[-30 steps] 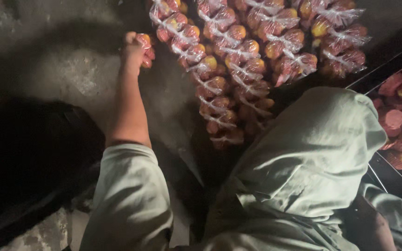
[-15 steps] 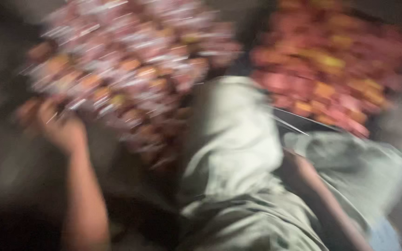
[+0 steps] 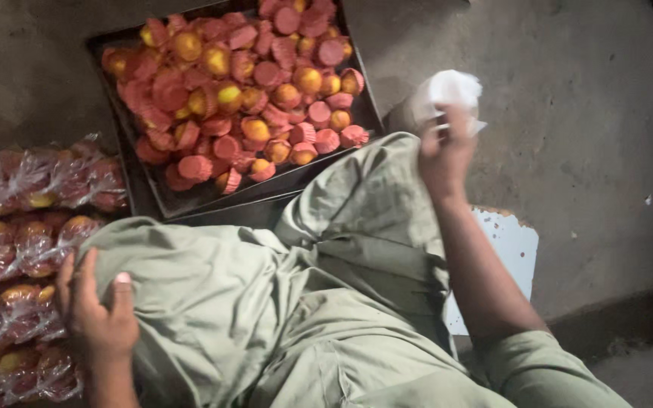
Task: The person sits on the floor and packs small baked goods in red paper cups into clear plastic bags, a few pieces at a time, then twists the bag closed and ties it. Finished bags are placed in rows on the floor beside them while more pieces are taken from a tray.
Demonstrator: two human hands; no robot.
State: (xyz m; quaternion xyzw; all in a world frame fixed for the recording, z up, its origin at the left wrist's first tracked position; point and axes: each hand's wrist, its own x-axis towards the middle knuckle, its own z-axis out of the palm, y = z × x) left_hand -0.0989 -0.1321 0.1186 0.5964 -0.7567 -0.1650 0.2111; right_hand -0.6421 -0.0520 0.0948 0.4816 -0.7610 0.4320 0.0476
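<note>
My left hand (image 3: 100, 313) rests flat on my left knee, covered by green trousers (image 3: 266, 302), fingers apart and holding nothing. Just left of it lie rows of small cakes sealed in clear plastic bags (image 3: 20, 249). My right hand (image 3: 445, 147) is raised past my right knee and grips a crumpled clear plastic bag (image 3: 451, 91). A dark metal tray (image 3: 141, 193) heaped with loose cupcakes in red paper cups (image 3: 247, 91) lies on the floor ahead of my knees.
The floor is rough grey concrete (image 3: 583, 128). A flat pale board (image 3: 512, 249) lies under my right leg, with a dark step or edge at the lower right (image 3: 629, 317).
The view has swung right from the bagged cakes to the tray. My left hand has left the bagged rows and now lies on my knee. My right hand has come into view holding a plastic bag.
</note>
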